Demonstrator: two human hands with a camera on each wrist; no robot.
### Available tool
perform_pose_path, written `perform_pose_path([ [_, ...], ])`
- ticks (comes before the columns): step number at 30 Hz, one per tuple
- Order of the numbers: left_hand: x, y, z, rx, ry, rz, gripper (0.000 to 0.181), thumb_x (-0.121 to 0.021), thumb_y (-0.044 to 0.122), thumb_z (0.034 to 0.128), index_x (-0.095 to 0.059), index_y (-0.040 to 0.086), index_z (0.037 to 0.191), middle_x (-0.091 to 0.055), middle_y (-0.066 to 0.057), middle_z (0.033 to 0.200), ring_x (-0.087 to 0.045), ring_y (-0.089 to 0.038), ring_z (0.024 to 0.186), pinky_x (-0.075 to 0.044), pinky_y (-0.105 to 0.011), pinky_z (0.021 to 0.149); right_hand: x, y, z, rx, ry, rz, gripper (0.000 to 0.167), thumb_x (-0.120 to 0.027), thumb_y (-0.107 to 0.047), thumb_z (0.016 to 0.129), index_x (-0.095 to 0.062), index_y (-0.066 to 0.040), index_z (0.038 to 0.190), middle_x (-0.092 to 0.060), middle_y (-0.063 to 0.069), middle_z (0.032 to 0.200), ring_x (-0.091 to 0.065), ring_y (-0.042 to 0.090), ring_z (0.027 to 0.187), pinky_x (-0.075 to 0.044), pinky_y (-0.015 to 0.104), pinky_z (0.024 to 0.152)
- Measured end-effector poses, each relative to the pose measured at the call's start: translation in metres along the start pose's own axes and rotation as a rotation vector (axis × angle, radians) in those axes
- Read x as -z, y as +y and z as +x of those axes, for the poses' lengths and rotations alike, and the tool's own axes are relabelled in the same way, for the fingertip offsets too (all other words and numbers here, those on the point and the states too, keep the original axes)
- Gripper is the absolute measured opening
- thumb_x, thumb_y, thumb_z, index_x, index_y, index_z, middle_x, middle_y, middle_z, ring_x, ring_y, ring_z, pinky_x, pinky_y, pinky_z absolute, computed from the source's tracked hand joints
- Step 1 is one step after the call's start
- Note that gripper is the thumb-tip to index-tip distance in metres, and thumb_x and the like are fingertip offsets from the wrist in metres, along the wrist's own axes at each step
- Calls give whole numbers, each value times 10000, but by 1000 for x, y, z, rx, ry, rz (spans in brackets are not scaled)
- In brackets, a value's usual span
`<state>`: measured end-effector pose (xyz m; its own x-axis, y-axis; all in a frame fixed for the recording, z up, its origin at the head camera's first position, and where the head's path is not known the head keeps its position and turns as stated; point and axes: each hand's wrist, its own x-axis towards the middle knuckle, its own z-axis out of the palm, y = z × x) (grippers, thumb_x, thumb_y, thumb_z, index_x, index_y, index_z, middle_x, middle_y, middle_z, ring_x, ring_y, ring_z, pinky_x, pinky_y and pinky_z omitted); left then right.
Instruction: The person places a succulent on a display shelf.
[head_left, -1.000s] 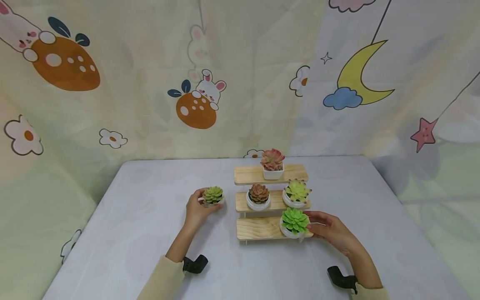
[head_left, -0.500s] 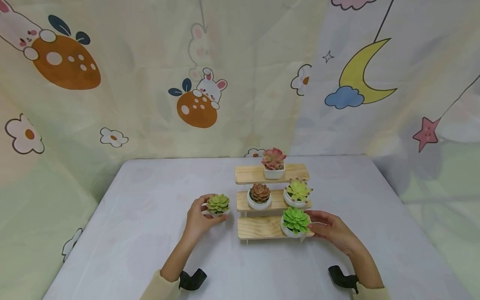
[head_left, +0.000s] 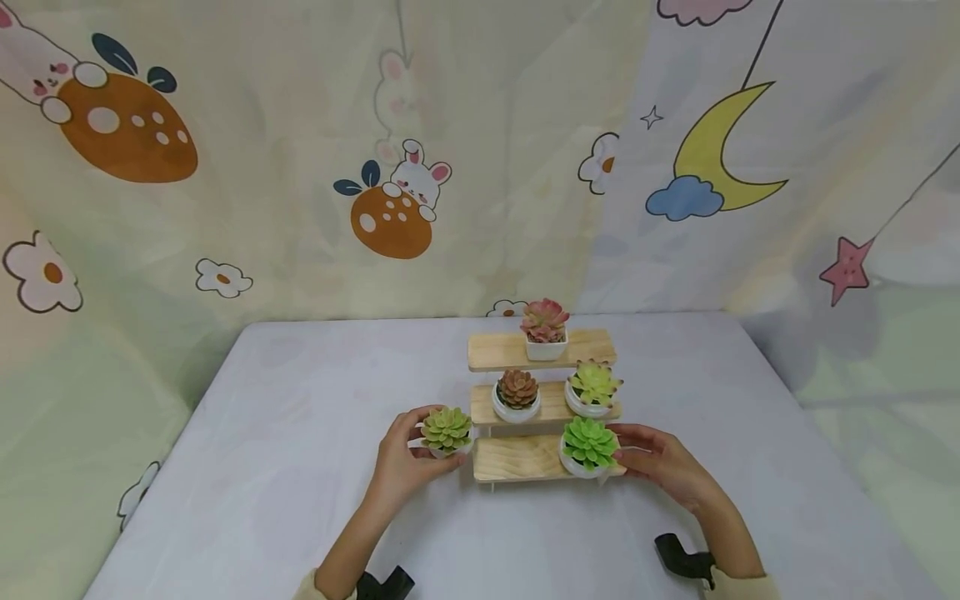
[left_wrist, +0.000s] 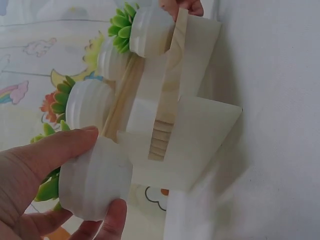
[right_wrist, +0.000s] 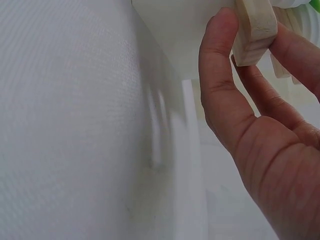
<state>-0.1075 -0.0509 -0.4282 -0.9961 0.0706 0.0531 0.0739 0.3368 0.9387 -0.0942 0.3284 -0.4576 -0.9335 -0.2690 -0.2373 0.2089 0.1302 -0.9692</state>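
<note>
My left hand [head_left: 408,460] holds a small green potted succulent [head_left: 447,431] by its white pot, just left of the lowest board of a three-tier wooden plant stand [head_left: 517,458]. In the left wrist view the thumb and fingers grip the ribbed white pot [left_wrist: 95,180]. My right hand [head_left: 663,462] pinches the right end of the lowest board, and the right wrist view shows fingers on both sides of that wooden board end [right_wrist: 255,32]. Beside those fingers, a bright green succulent [head_left: 588,443] in a white pot stands on the same board.
On the middle board stand a brown succulent [head_left: 517,392] and a yellow-green succulent [head_left: 594,385], both in white pots. A pink succulent [head_left: 545,325] in a square white pot occupies the top board. The white-covered table [head_left: 300,400] meets a patterned cloth [head_left: 285,167] behind.
My left hand has carried the green succulent nearer to me and to the right, close to the lowest board's left end. The right hand has kept its hold on the stand.
</note>
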Motion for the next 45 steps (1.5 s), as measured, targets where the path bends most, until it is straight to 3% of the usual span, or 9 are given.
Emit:
perform_pose_path([
  [11, -4, 4, -13, -20, -20, -7, 668, -906, 81, 649, -600, 58, 1243, -554, -123, 1158, -541, -265, 993, -545, -259, 716, -2, -2, -3, -14, 15, -4, 634, -636, -114, 948, -315, 169, 1415, -564, 100, 1210, -628, 55, 1005, -565, 303, 843],
  [21, -20, 4, -20, -70, -88, -36, 637, -915, 132, 653, -636, 132, 1225, -576, -71, 1158, -531, -196, 948, -560, -269, 696, -3, -1, -1, 4, -3, -1, 618, -632, -103, 951, -323, 172, 1410, -556, 132, 1247, -632, 67, 1020, -568, 336, 847],
  [34, -43, 12, -15, -117, -220, -75, 644, -889, 83, 689, -599, 75, 1264, -565, -136, 1203, -556, -202, 950, -559, -237, 700, -2, 1, -1, 0, -2, 3, 617, -633, -110, 952, -328, 162, 1415, -552, 141, 1257, -633, 75, 1023, -568, 341, 850],
  [39, -51, 12, -12, -132, -233, -36, 654, -895, 107, 684, -591, 64, 1261, -593, -119, 1145, -564, -181, 938, -536, -230, 702, -2, 2, -1, 0, 2, -5, 625, -639, -111, 948, -328, 163, 1415, -555, 139, 1223, -635, 82, 1015, -567, 337, 851],
  [45, -56, 16, -12, -95, -238, -110, 680, -885, 61, 685, -510, 5, 1249, -591, -131, 1133, -574, -212, 961, -565, -266, 713, -1, 1, -1, 3, 10, -11, 620, -642, -109, 945, -336, 161, 1411, -553, 150, 1229, -635, 81, 1016, -568, 339, 849],
])
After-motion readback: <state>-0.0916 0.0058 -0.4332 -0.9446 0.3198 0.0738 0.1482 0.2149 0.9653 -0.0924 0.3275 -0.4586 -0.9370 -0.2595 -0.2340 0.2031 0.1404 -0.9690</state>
